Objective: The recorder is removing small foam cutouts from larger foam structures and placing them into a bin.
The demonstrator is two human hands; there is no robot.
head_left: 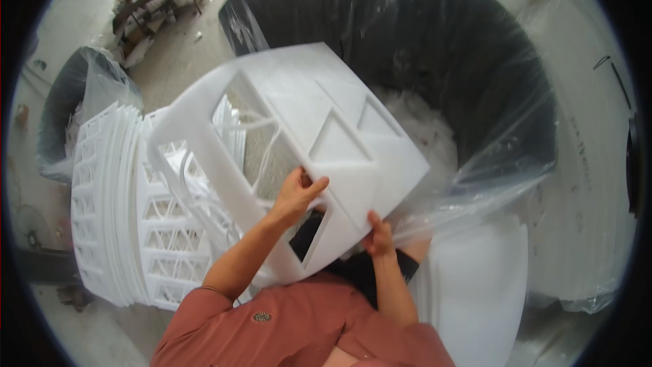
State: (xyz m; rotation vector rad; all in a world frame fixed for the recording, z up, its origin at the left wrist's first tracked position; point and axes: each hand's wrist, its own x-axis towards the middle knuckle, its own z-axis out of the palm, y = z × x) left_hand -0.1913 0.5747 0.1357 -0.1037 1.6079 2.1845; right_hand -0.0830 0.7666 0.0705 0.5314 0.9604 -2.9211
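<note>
In front of me a large white foam sheet (288,85) is held up at a tilt. Triangular and strip-shaped openings pass through its left part, where thin foam strips dangle, while triangles cut in its right part are still filled. My left hand (296,197) closes on the sheet at the edge of an opening, its fingers partly hidden inside it and the thumb on the face. At the lower right edge, my right hand (380,236) grips the same sheet, thumb on top and the other fingers mostly hidden beneath.
Beyond the sheet stands a big dark round bin (496,88) lined with clear plastic, holding white foam scraps (428,129). To my left are stacked cut-out foam sheets (109,211) and a smaller lined bin (58,119). Plain white sheets (485,285) stand at my right.
</note>
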